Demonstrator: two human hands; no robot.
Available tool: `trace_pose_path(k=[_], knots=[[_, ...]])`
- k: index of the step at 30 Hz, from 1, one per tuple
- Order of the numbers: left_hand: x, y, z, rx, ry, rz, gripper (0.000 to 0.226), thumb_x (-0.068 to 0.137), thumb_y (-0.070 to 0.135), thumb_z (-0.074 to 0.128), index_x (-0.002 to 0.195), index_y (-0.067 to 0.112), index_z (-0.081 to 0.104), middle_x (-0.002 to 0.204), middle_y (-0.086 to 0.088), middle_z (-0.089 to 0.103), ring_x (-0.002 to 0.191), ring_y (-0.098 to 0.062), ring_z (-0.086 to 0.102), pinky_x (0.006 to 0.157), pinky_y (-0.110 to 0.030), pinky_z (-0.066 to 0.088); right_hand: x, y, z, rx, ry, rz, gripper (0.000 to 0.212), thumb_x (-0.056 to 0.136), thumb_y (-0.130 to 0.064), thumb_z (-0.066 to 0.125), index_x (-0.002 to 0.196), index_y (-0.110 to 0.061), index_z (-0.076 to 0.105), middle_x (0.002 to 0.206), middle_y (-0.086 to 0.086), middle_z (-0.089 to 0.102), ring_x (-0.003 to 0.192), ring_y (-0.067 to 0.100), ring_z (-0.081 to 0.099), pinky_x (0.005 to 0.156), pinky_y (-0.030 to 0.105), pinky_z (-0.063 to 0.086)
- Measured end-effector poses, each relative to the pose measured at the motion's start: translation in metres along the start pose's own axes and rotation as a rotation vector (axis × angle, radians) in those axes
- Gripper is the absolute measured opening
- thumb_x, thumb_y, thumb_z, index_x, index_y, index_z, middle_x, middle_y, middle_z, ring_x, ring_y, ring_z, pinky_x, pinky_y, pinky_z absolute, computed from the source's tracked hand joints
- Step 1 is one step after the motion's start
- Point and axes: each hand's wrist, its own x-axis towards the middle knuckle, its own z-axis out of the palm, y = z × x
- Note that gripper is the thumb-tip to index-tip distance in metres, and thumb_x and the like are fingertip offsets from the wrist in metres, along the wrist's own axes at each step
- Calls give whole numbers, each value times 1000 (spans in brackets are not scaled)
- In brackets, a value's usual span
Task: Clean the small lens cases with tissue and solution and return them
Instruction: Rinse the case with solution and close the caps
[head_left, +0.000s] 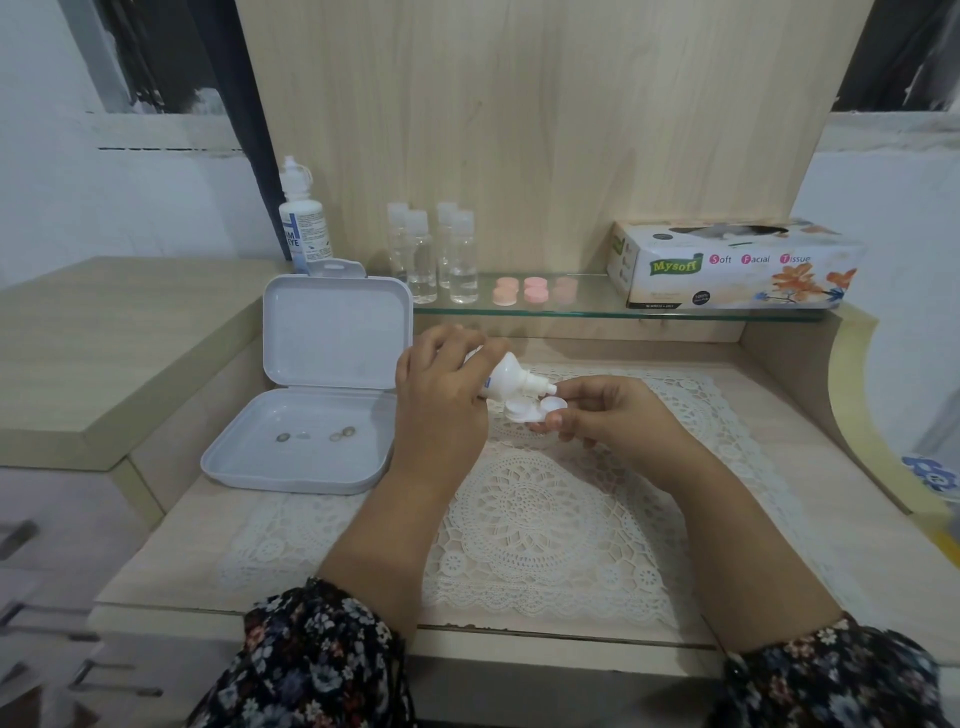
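White plastic fills both grips. The right hand pinches a small lens case between thumb and curled fingers, holding it above the lace mat — its two round wells lie side by side, the long axis running roughly left to right, open cups facing up. The left hand wraps around a small solution bottle, tipped over so that its body slants down toward the right and its nozzle points at the case, the tip just above the right-hand well and close to the right hand's fingertips. The bottle's shoulder flares like a funnel into a narrow neck.

To the left, touching the mat's edge, a white hinged box stands open with its lid upright — a few small round lenses lie on its smooth floor. Behind, on a glass shelf, stand four clear bottles with pale caps, a cluster of pink lens cases and a flowered tissue box. A taller white solution bottle stands at the shelf's left end, behind the box lid. Pale wood grain covers the desk and back panel.
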Motion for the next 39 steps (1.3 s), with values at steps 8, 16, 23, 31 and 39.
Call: trace_pose_path(k=[8, 16, 23, 31, 39], knots=[[0, -1, 0, -9, 3, -1, 57, 56, -15, 67, 102, 18, 70, 102, 2, 65, 106, -21, 46, 88, -31, 26, 0, -1, 1, -2, -4, 1, 22, 79, -13, 76, 99, -21, 72, 85, 4, 76, 63, 6, 59, 60, 20, 44], [0, -1, 0, 3, -10, -14, 56, 59, -14, 67, 105, 18, 70, 104, 3, 64, 108, -20, 44, 89, -30, 26, -1, -2, 1, 5, 2, 2, 21, 78, -13, 76, 96, -23, 72, 84, 4, 76, 62, 6, 60, 60, 20, 44], [0, 0, 0, -2, -11, -11, 57, 59, -15, 66, 104, 19, 70, 103, 2, 65, 108, -21, 45, 89, -30, 25, 0, -1, 0, -7, -1, 3, 22, 79, -14, 76, 100, -21, 72, 87, 6, 76, 62, 6, 59, 60, 21, 44], [0, -1, 0, -12, -14, -21, 56, 59, -14, 65, 104, 19, 70, 102, 2, 65, 109, -21, 45, 90, -32, 26, 0, 0, 1, -11, 8, 13, 24, 80, -12, 76, 103, -17, 72, 85, 5, 76, 62, 6, 59, 59, 19, 44], [0, 0, 0, -1, -18, -2, 55, 60, -13, 61, 105, 18, 69, 104, 2, 64, 108, -22, 45, 90, -32, 26, 0, 0, 0, -24, 0, 9, 24, 81, -13, 75, 104, -18, 72, 89, 7, 76, 64, 6, 59, 63, 21, 44]])
